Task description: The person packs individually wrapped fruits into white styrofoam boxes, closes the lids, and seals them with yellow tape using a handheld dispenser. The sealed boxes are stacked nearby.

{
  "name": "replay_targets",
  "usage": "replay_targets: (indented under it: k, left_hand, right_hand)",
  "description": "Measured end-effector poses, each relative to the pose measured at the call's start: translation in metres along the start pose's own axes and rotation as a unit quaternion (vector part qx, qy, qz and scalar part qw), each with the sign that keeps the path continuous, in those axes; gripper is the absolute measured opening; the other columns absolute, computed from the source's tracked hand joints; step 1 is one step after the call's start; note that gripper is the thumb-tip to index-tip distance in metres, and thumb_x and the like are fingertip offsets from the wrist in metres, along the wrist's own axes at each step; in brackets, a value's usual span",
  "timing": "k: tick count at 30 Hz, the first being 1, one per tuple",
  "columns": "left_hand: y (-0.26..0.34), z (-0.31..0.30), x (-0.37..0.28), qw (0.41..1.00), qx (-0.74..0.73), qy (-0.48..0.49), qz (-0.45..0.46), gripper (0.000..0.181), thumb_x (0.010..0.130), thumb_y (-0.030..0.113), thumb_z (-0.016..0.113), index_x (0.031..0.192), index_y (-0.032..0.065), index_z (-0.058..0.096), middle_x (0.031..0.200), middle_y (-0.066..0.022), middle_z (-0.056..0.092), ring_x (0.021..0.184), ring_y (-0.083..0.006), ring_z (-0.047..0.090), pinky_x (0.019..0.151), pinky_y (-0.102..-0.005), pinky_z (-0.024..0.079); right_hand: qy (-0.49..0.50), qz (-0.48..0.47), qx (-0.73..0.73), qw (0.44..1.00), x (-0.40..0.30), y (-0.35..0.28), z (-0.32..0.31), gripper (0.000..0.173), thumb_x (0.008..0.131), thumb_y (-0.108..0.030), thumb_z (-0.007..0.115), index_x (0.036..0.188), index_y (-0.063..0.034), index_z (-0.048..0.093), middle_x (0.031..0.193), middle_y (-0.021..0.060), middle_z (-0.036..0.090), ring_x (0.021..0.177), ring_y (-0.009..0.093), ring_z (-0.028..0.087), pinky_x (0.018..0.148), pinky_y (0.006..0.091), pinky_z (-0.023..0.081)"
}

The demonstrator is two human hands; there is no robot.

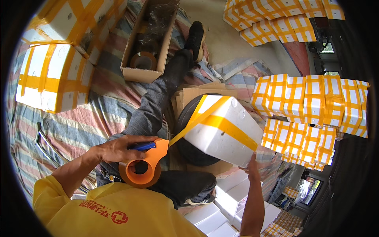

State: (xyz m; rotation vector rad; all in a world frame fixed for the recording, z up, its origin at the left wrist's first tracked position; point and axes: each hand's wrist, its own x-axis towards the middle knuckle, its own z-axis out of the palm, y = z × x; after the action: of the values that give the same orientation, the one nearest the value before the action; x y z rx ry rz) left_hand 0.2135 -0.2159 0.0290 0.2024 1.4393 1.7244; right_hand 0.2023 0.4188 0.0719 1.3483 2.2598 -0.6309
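My left hand (120, 148) is closed around an orange tape dispenser (154, 163) with a blue handle part and a roll of tape. A yellow tape strip (183, 131) stretches taut from the dispenser to a white foam box (219, 136), which bears another yellow band across its side. The box sits tilted on a round black support (189, 154), over flat cardboard. My right hand (251, 167) touches the box's lower right corner, at the end of the yellow band; its fingers are partly hidden, so its hold is unclear.
An open cardboard carton (142, 74) with tape rolls and clear film stands beyond my leg. Taped foam boxes (56, 77) are stacked at left, more taped boxes (296, 97) at right. Plain white boxes (234, 195) lie near my right forearm. A striped tarp (77, 127) covers the floor.
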Motion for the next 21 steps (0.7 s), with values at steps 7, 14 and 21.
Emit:
replay_targets:
  k: [7,14,21]
  left_hand:
    - [0.002,0.009,0.038,0.999,-0.019,0.030,0.032,0.075,0.101,0.036,0.071,0.167,0.0120,0.046,0.143,-0.0174,0.065,0.130,-0.0252,0.062,0.115,-0.0366,0.046]
    - [0.005,-0.017,0.097,0.994,-0.093,0.006,0.048,0.073,0.102,0.035,0.073,0.165,0.0101,0.048,0.147,-0.0164,0.063,0.135,-0.0239,0.061,0.122,-0.0341,0.045]
    - [-0.006,-0.011,0.100,0.979,-0.199,0.007,0.037,0.071,0.104,0.028,0.073,0.165,0.0073,0.046,0.147,-0.0137,0.064,0.135,-0.0208,0.062,0.118,-0.0346,0.050]
  right_hand:
    - [-0.178,-0.106,0.392,0.896,-0.189,0.059,0.148,0.063,0.112,-0.062,0.042,0.130,-0.0024,0.055,0.113,0.0143,0.076,0.098,0.033,0.076,0.096,0.0436,0.056]
    - [0.160,-0.526,-0.152,0.821,-0.232,-0.002,0.132,0.044,0.108,-0.041,0.058,0.108,0.0026,0.063,0.124,0.0230,0.072,0.123,0.043,0.063,0.103,0.0534,0.047]
    - [0.122,-0.646,-0.176,0.732,-0.179,-0.093,0.150,0.055,0.101,-0.033,0.059,0.140,0.0063,0.063,0.171,0.0301,0.036,0.161,0.054,0.024,0.131,0.0641,0.016]
